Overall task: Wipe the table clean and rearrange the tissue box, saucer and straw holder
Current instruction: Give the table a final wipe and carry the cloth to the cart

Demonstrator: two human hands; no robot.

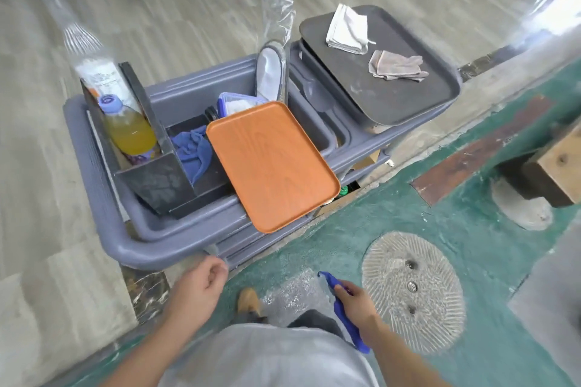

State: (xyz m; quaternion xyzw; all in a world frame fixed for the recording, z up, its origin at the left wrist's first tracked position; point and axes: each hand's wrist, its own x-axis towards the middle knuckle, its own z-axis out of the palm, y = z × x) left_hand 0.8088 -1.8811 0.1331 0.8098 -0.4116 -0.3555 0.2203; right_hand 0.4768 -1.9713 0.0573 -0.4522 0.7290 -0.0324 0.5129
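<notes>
I stand over a grey service cart (103, 223). My right hand (358, 308) is shut on a blue cloth (344, 317) that hangs down beside my leg. My left hand (201, 286) hovers just below the cart's near rim with its fingers loosely curled and nothing in them. An orange tray (270, 163) lies tilted across the cart's front bin. A second blue cloth (191, 151) sits bunched inside that bin. No tissue box, saucer or straw holder is in view.
A dark caddy (154, 179) holds a bottle of yellow liquid (129, 129). A dark grey tray (393, 94) on the cart's far bin carries a white cloth (345, 30) and a grey cloth (396, 66). A round stone disc (412, 292) and wooden post (559, 163) are on the green floor.
</notes>
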